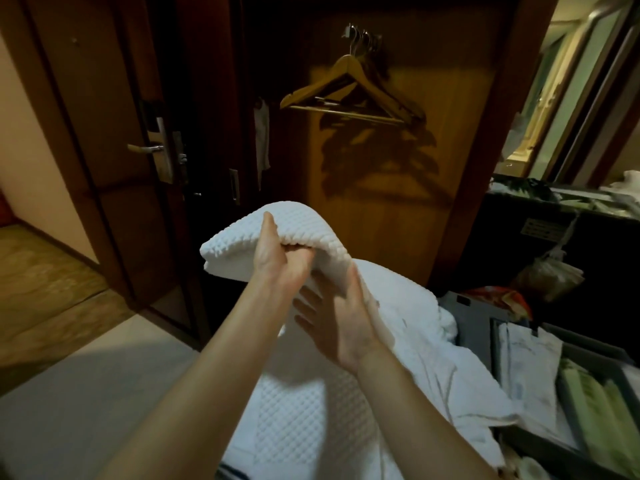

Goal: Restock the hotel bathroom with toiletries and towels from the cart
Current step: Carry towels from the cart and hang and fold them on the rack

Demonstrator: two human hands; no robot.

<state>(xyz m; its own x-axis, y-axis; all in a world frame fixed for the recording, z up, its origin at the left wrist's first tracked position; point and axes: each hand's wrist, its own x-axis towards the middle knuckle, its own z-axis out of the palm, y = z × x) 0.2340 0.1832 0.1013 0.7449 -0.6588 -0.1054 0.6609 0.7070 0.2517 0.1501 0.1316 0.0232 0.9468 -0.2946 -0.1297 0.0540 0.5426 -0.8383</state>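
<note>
Head camera and I faced the same way. Where was the towel [242, 237]?

— Up in the air at twelve o'clock from the person's chest. It was white, waffle-weave, folded over and bent into an arch, in front of the wooden wardrobe door [381, 202].

And the left hand [277, 254]?

— It gripped the fold, with the thumb up over the near face and the fingers curled in beneath the arch.

The right hand [332, 320]?

— At five o'clock of the left one, just below it. Its fingers were straight and spread, pointing toward nine o'clock under the left wrist. The thumb lay up along the towel's drooping right end. It pinched nothing that I could see.

What lay under them?

— A heap of white linen [426, 341] at six o'clock, on the cart [474, 323]. A second waffle-weave cloth [294, 427] was spread nearest the person. At four o'clock the grey trays held pale green packets [588, 407] and white packets [530, 362].

Anything on the wardrobe door?

— Wooden hangers [346, 88] on a hook at one o'clock, with their shadows just below. At ten o'clock was a dark door with a metal lever handle [145, 148].
</note>
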